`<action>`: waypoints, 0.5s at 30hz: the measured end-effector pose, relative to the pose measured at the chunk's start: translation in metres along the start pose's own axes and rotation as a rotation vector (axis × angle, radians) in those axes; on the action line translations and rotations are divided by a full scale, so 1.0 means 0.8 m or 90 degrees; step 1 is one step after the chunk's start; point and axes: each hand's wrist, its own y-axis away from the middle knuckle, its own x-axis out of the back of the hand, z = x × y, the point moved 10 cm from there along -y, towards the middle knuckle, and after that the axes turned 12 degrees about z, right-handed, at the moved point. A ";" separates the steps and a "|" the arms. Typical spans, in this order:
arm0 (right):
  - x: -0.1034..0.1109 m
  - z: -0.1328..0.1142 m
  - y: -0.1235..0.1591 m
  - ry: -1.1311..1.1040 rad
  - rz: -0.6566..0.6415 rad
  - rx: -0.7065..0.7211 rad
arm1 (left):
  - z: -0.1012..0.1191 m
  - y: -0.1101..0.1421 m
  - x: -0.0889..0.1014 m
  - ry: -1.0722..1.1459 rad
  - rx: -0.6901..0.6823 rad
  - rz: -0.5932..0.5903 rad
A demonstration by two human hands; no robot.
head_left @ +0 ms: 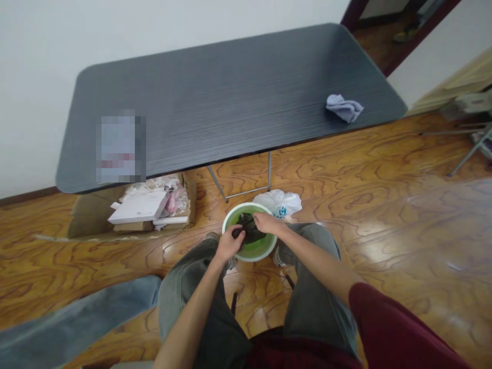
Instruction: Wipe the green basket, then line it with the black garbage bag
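Between my knees, a round basin (257, 258) with a pale rim and a green inside stands on the floor. A dark, limp piece of cloth (251, 233) is bunched up in it. My left hand (229, 244) grips the cloth at the basin's left side, thumb over it. From the right, my right hand (266, 223) reaches over the rim, its fingers closed on the cloth's upper edge. What kind of cloth it is, I cannot make out.
A dark folding table (230, 97) stands ahead, with a crumpled grey cloth (344, 108) at its right. Below its left end sits a cardboard box (98, 212) of packaging. A white plastic bag (290, 202) lies behind the basin. Another person's denim leg (88, 318) extends from the left.
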 end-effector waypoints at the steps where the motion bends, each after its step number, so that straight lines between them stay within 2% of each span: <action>1: 0.009 -0.002 0.015 -0.027 0.004 -0.005 | -0.004 -0.009 -0.010 0.019 0.019 -0.006; 3: 0.011 -0.001 0.050 -0.120 -0.017 -0.051 | -0.016 -0.014 -0.030 0.080 0.069 -0.036; 5: -0.008 0.005 0.086 -0.271 -0.073 -0.148 | -0.024 -0.009 -0.044 0.120 0.087 -0.061; 8: -0.035 0.006 0.110 -0.411 -0.103 -0.200 | -0.031 0.000 -0.048 0.143 0.087 -0.085; 11: -0.042 0.018 0.101 -0.367 -0.073 -0.192 | -0.036 -0.003 -0.034 0.141 0.076 -0.087; 13: -0.032 0.035 0.092 -0.288 -0.009 -0.201 | -0.037 -0.008 -0.018 0.132 0.066 -0.070; 15: -0.014 0.042 0.087 -0.273 0.076 -0.185 | -0.036 -0.008 -0.006 0.128 0.060 -0.069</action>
